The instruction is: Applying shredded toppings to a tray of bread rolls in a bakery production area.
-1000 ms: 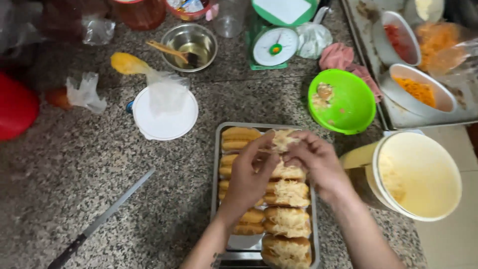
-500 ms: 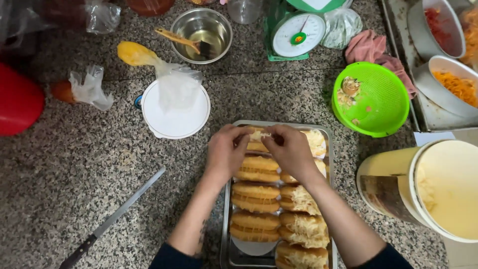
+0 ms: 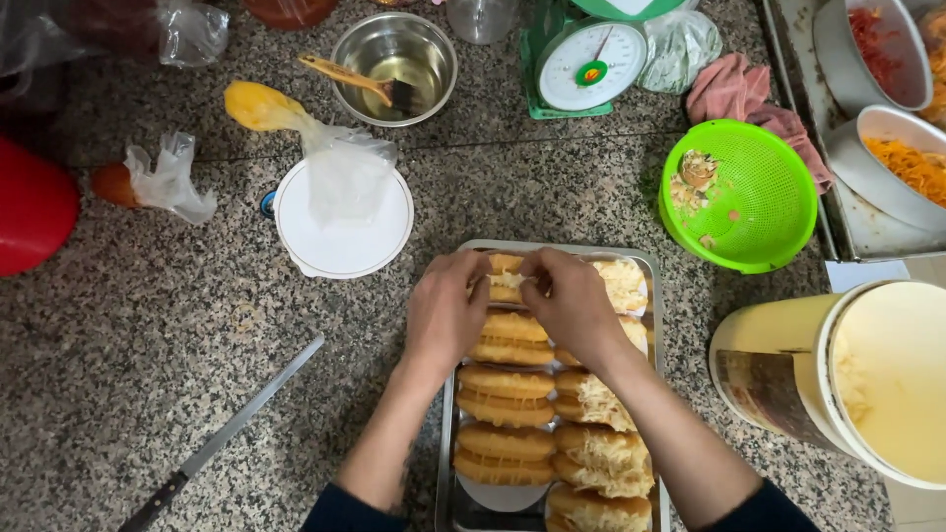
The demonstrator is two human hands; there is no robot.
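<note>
Both hands work at the far end of a metal tray on the speckled counter. The left hand and the right hand meet over the top-left bun; each grip pinches that bun at its split, where pale shredded filling shows. More filled buns lie in two rows below. A knife lies to the left, a white lid beyond it, a green colander to the right, and a large cream tub nearby.
</note>
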